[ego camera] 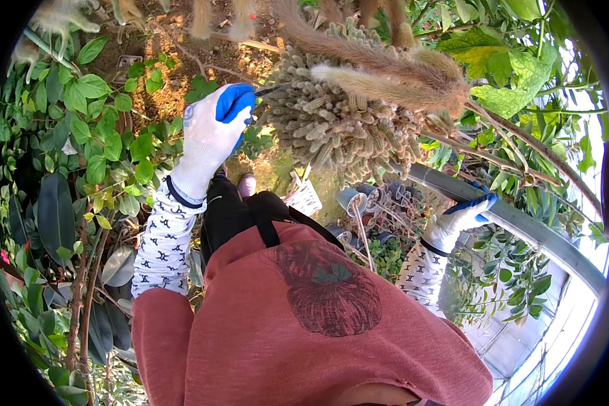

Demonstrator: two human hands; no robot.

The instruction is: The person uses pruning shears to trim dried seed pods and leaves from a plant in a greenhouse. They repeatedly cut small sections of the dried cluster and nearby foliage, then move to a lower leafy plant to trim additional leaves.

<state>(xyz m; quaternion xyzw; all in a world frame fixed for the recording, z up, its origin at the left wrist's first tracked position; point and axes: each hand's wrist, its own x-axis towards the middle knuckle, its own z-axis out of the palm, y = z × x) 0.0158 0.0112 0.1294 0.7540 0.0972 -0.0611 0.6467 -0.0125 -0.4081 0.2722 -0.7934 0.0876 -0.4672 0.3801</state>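
Note:
My left hand (219, 119), in a white knit glove with blue coated fingers, is closed around a thin dark tool (270, 90), perhaps tweezers. Its narrow end reaches the left side of a dense clump of short-stemmed cactus (330, 122), and the tip is hard to make out among the stems. Long, hairy, tail-like cactus stems (385, 91) lie across the top of that clump. To the right, my gloved right hand (459, 218) grips a grey metal pipe (528, 228), with blue fingers showing on both sides of it.
Leafy shrubs (96, 132) crowd the left side. Below the cactus, several small plant pots (370, 195) stand near a white plastic basket (304, 199) on the ground. Bare woody branches (517, 132) cross at the right, by a translucent wall (553, 340).

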